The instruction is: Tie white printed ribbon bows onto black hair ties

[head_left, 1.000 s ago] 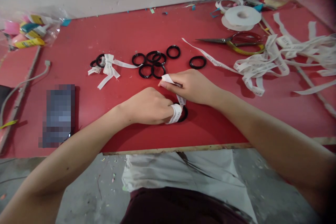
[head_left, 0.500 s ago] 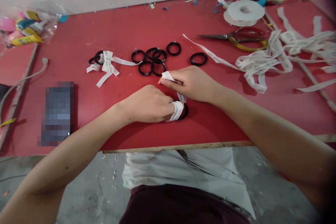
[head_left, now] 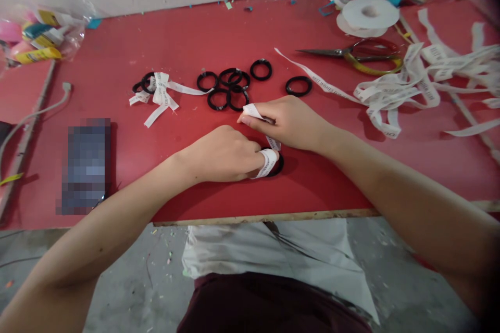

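A: Q: where's the ribbon (head_left: 266, 164) rn?
B: Btwn the hands, nr the front of the counter (head_left: 219, 202). It's looped round the L hand (head_left: 229, 153) at the 3 o'clock end, w/ a strip up to the R hand (head_left: 294, 119). The black band (head_left: 282, 164) is right by the loop, partly hidden; can't tell if it's threaded thru.

A: Grip?
B: R's is closed, thumb + index pinching the ribbon. L's is curled, but the tips are covered, so can't tell how tight, or if it's got the band too.

A: Tips for this bit?
B: IMO keep the loop flat, no twist. R pull snug, not yanked, w/ a little slack at the L finger. Steady the band or it'll prob. skid.

A: Pose?
B: L forearm (head_left: 128, 216) lies in from 8 o'clock, wrist abt straight, back of hand up. R forearm (head_left: 390, 179) from 4 o'clock, hand farther toward 12, thumb aimed at 9-10.

A: Nearby?
B: Other bands (head_left: 219, 108) at 11 o'clock, scissors (head_left: 344, 53) at 1-2, ribbon heap (head_left: 390, 94) at 2-3.
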### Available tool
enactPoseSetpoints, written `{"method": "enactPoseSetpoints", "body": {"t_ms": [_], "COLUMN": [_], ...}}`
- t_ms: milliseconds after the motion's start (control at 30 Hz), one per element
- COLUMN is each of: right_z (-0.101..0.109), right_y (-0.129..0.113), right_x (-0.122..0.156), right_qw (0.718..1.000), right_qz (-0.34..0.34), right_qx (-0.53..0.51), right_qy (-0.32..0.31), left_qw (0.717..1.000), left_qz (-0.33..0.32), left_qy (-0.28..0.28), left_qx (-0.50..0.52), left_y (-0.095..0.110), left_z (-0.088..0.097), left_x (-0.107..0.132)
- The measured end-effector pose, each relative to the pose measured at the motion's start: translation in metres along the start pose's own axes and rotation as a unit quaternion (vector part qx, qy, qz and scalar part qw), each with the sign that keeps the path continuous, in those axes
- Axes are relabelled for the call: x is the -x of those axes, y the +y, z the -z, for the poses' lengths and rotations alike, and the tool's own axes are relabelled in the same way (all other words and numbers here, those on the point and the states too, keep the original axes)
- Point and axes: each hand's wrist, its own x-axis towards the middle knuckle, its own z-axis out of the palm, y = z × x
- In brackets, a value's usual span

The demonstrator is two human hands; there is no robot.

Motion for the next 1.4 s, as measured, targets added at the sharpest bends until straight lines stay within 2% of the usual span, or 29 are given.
{"method": "enactPoseSetpoints", "body": {"t_ms": [167,400,667,767,833,867,900,933,1000,1067,1133,1200,1267,1333,1400], "right_z": [-0.003,-0.004,-0.003,-0.004,-0.004,-0.005,-0.005,-0.005,-0.003,0.001,0.004,0.006,0.006,0.003,0.0], "right_y": [0.003,0.003,0.003,0.004,0.004,0.004,0.004,0.004,0.006,0.008,0.01,0.012,0.012,0.012,0.01], "right_x": [-0.001,-0.003,-0.004,-0.003,-0.004,-0.005,-0.007,-0.009,-0.012,-0.015,-0.017,-0.018,-0.018,-0.017,-0.015], "right_qw": [1.0,0.999,0.999,1.0,0.995,0.983,0.958,0.919,0.817,0.732,0.682,0.664,0.677,0.713,0.762], "right_qz": [0.01,0.019,0.023,0.021,0.0,-0.013,-0.027,-0.04,-0.064,-0.1,-0.137,-0.155,-0.147,-0.11,-0.059], "right_qx": [0.019,0.039,0.033,-0.003,-0.098,-0.18,-0.281,-0.387,-0.567,-0.667,-0.712,-0.725,-0.715,-0.682,-0.62], "right_qy": [0.011,0.012,0.009,0.012,0.018,0.028,0.043,0.06,0.089,0.094,0.091,0.091,0.094,0.124,0.178], "left_qw": [1.0,0.999,0.999,0.999,1.0,1.0,1.0,1.0,1.0,1.0,0.999,0.999,0.999,0.99,0.952], "left_qz": [-0.004,0.015,0.012,0.007,0.006,0.007,0.009,0.011,0.015,0.018,0.02,0.021,0.036,0.074,0.115], "left_qy": [0.014,-0.045,-0.038,-0.032,-0.027,-0.024,-0.02,-0.015,-0.01,-0.013,-0.02,-0.022,-0.011,0.023,0.088], "left_qx": [0.005,0.012,0.009,0.006,0.007,0.008,0.01,0.012,0.018,0.019,0.016,0.016,0.037,0.118,0.271], "left_y": [0.0,0.001,-0.001,-0.002,-0.002,-0.002,-0.002,-0.003,-0.003,-0.003,-0.004,-0.004,-0.004,-0.005,-0.006], "left_z": [-0.001,0.005,0.003,0.002,0.001,0.001,0.001,0.0,-0.001,-0.002,-0.003,-0.003,-0.003,-0.001,0.002], "left_x": [0.0,-0.002,-0.002,-0.001,0.0,0.0,0.0,0.001,0.001,0.0,0.0,0.0,0.0,-0.001,-0.002]}}
